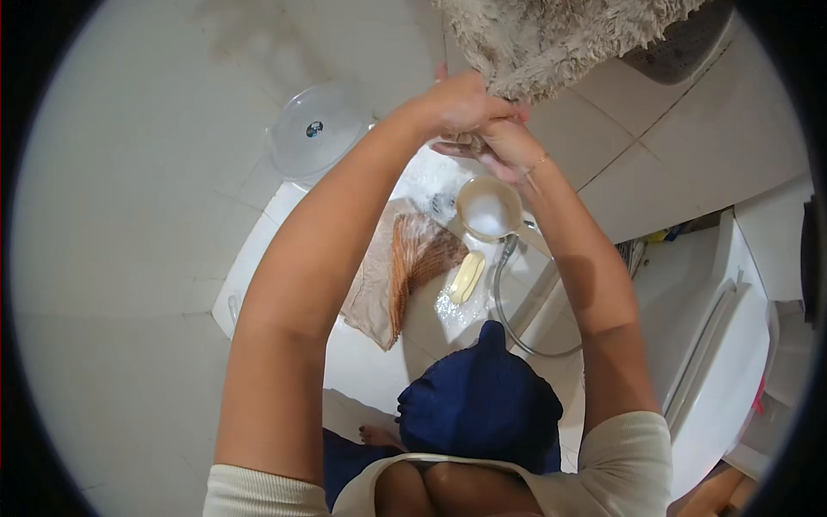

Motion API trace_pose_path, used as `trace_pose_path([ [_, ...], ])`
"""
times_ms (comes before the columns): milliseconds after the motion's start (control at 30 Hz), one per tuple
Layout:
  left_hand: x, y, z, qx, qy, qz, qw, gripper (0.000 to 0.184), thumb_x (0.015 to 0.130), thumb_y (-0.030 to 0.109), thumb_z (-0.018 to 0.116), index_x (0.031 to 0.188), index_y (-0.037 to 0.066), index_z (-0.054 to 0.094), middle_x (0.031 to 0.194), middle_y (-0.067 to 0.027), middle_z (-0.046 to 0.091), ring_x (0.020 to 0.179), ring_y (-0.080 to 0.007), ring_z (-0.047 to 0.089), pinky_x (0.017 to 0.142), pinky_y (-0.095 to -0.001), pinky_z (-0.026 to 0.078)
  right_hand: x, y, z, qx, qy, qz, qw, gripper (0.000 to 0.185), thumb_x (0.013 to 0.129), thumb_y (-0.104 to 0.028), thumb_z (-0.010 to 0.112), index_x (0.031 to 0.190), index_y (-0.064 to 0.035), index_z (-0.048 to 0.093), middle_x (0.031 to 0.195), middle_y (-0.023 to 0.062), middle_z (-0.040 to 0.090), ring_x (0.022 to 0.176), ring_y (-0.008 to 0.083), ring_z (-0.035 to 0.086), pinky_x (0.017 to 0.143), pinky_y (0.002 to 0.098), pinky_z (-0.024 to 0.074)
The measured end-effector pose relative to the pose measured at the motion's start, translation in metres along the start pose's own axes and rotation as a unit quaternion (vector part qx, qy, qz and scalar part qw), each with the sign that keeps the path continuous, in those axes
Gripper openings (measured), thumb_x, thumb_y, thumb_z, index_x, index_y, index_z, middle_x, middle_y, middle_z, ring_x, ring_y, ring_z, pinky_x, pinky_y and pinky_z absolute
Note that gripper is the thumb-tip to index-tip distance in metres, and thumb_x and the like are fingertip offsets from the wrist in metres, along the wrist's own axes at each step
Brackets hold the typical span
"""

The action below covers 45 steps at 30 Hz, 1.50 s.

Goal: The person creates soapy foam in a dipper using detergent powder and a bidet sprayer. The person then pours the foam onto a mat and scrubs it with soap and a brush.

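My two hands meet at arm's length, just under a shaggy beige mat. My left hand is closed with its fingers pressed over my right hand. Soapy suds wet both hands. Between them shows a small bit of wet beige cloth; most of it is hidden by the fingers. Below the hands stands a plastic dipper with white foam in it. A yellow bar of soap lies by the dipper. A wet brown ribbed cloth lies to the left, under my forearm.
A clear round lid rests at the left by a white surface. A grey hose curves over the tiles. To the right is a white toilet. A dark grey tub sits under the mat. My knee in navy cloth is in front.
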State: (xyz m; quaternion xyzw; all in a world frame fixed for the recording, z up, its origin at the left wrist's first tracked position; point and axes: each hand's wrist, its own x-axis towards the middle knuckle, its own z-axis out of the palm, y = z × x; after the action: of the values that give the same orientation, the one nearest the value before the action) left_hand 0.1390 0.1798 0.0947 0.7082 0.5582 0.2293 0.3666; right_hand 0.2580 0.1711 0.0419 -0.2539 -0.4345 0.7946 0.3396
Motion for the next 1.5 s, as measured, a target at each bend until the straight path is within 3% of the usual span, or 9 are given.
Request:
trace_pose_path([
  [133, -0.004, -0.012, -0.003, -0.116, 0.009, -0.038, 0.993, 0.027, 0.070, 0.025, 0.075, 0.081, 0.002, 0.063, 0.067, -0.0042, 0.058, 0.053, -0.0115, 0.050, 0.043, -0.0281, 0.040, 0.019, 0.014, 0.016, -0.040, 0.056, -0.001, 0.998, 0.020, 0.091, -0.007, 0.047, 0.109, 0.0012, 0.049, 0.098, 0.0103, 0.058, 0.084, 0.0207, 0.060, 0.083, 0.0424, 0.0543],
  [300, -0.002, -0.019, 0.002, -0.197, 0.111, 0.029, 0.974, 0.040, 0.071, 0.035, 0.075, 0.077, -0.001, 0.062, 0.059, -0.0050, 0.056, 0.052, -0.0156, 0.051, 0.051, -0.0325, 0.044, 0.036, 0.026, 0.028, -0.086, 0.170, -0.039, 0.981, 0.006, 0.089, -0.015, 0.048, 0.090, -0.0092, 0.049, 0.063, -0.0010, 0.042, 0.050, 0.0104, 0.039, 0.043, 0.0271, 0.0394],
  [567, 0.016, -0.043, -0.002, 0.200, 0.217, 0.109, 0.949, 0.036, 0.075, 0.036, 0.069, 0.079, 0.000, 0.067, 0.065, -0.0110, 0.063, 0.058, -0.0188, 0.059, 0.056, -0.0323, 0.048, 0.077, 0.040, 0.011, -0.376, 0.169, -0.143, 0.900, 0.026, 0.080, -0.017, 0.056, 0.100, -0.0017, 0.053, 0.077, 0.0140, 0.061, 0.060, 0.0214, 0.058, 0.051, 0.0324, 0.0447],
  [667, 0.018, -0.038, -0.007, -0.101, 0.215, -0.108, 0.965, 0.041, 0.075, 0.040, 0.065, 0.080, -0.001, 0.068, 0.069, -0.0146, 0.065, 0.064, -0.0242, 0.062, 0.061, -0.0346, 0.050, 0.077, 0.038, 0.020, -0.418, 0.202, -0.147, 0.873, 0.027, 0.077, -0.017, 0.058, 0.096, 0.0015, 0.056, 0.081, 0.0184, 0.063, 0.070, 0.0291, 0.062, 0.058, 0.0359, 0.0468],
  [733, 0.027, -0.053, -0.007, 0.133, 0.321, 0.158, 0.924, 0.032, 0.085, 0.027, 0.049, 0.106, 0.005, 0.057, 0.098, -0.0260, 0.059, 0.091, -0.0420, 0.055, 0.079, -0.0450, 0.044, 0.081, 0.039, 0.022, -0.380, 0.230, -0.075, 0.893, 0.026, 0.076, -0.018, 0.060, 0.093, 0.0023, 0.058, 0.081, 0.0196, 0.063, 0.074, 0.0329, 0.062, 0.062, 0.0376, 0.0476],
  [833, 0.023, -0.040, -0.012, -0.073, 0.302, -0.018, 0.950, 0.037, 0.075, 0.032, 0.065, 0.088, -0.003, 0.062, 0.067, -0.0126, 0.059, 0.059, -0.0218, 0.056, 0.058, -0.0341, 0.045, 0.090, 0.046, 0.011, -0.459, 0.176, -0.200, 0.847, 0.014, 0.085, -0.018, 0.052, 0.079, -0.0045, 0.052, 0.052, 0.0002, 0.044, 0.043, 0.0091, 0.039, 0.037, 0.0285, 0.0280],
  [900, 0.020, -0.035, -0.012, -0.069, 0.291, -0.054, 0.953, 0.046, 0.074, 0.039, 0.064, 0.085, -0.006, 0.063, 0.072, -0.0173, 0.062, 0.068, -0.0289, 0.059, 0.068, -0.0367, 0.046, 0.083, 0.038, 0.015, -0.474, 0.181, -0.125, 0.853, 0.023, 0.076, -0.018, 0.059, 0.088, 0.0023, 0.059, 0.084, 0.0222, 0.063, 0.078, 0.0369, 0.061, 0.066, 0.0400, 0.0479],
  [1133, 0.018, -0.024, -0.014, -0.072, 0.281, -0.112, 0.950, 0.056, 0.073, 0.046, 0.062, 0.088, -0.008, 0.064, 0.086, -0.0269, 0.063, 0.085, -0.0373, 0.061, 0.080, -0.0402, 0.047, 0.092, 0.042, 0.010, -0.530, 0.208, -0.238, 0.787, 0.025, 0.079, -0.022, 0.055, 0.086, 0.0019, 0.060, 0.082, 0.0223, 0.063, 0.079, 0.0362, 0.062, 0.067, 0.0406, 0.0479],
  [1500, -0.047, -0.064, -0.048, -0.438, 0.117, 0.030, 0.891, 0.054, 0.073, 0.033, 0.071, 0.110, 0.000, 0.053, 0.109, -0.0056, 0.055, 0.102, -0.0171, 0.047, 0.093, -0.0309, 0.031, 0.000, 0.010, 0.002, -0.312, 0.080, -0.004, 0.947, 0.042, 0.077, -0.032, 0.069, 0.108, -0.0054, 0.061, 0.100, 0.0109, 0.061, 0.094, 0.0167, 0.056, 0.081, 0.0300, 0.0438],
])
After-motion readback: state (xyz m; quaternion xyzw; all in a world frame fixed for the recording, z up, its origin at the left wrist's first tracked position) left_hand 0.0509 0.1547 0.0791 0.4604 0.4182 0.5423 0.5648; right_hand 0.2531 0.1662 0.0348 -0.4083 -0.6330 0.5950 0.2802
